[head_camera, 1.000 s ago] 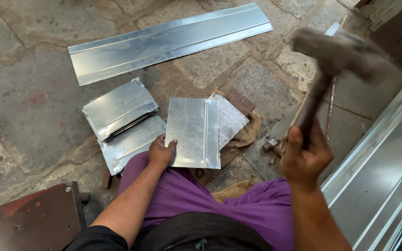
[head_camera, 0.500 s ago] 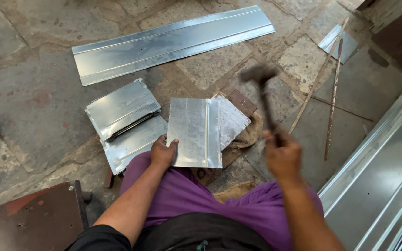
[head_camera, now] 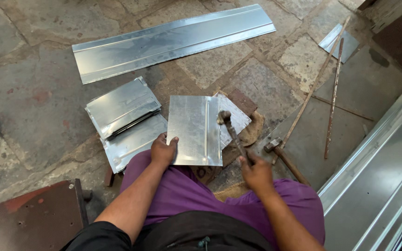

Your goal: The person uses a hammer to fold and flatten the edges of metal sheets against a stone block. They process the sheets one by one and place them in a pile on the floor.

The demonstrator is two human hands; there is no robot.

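- On the stone floor before our knees lies one square metal sheet (head_camera: 194,130), flat, with a raised seam running down its right portion.
- Our left hand (head_camera: 164,149) presses the sheet's lower left corner, fingers spread flat on the metal, closed on nothing.
- Our right hand (head_camera: 256,173) is clamped around the handle of one hammer (head_camera: 229,130); the hammer head sits at the sheet's right edge, beside the seam. We cannot tell whether it touches the metal.
- The two hands are apart, one at each lower corner of the sheet.
- Under the sheet's right edge we count one smaller metal piece (head_camera: 236,118) and one brown block (head_camera: 243,101), resting on burlap cloth (head_camera: 252,132).
- Left of the sheet lies one stack of folded sheets (head_camera: 124,118), just beside it.
- One long metal strip (head_camera: 170,41) lies farther out, well apart.
- One second hammer (head_camera: 284,158) lies on the floor right of our right hand.
- Two thin rods (head_camera: 333,97) lie angled farther right, with one small metal offcut (head_camera: 333,39) near their upper ends.
- One large ribbed panel (head_camera: 382,176) runs along the right edge.
- One rusty brown plate (head_camera: 29,218) sits at lower left.
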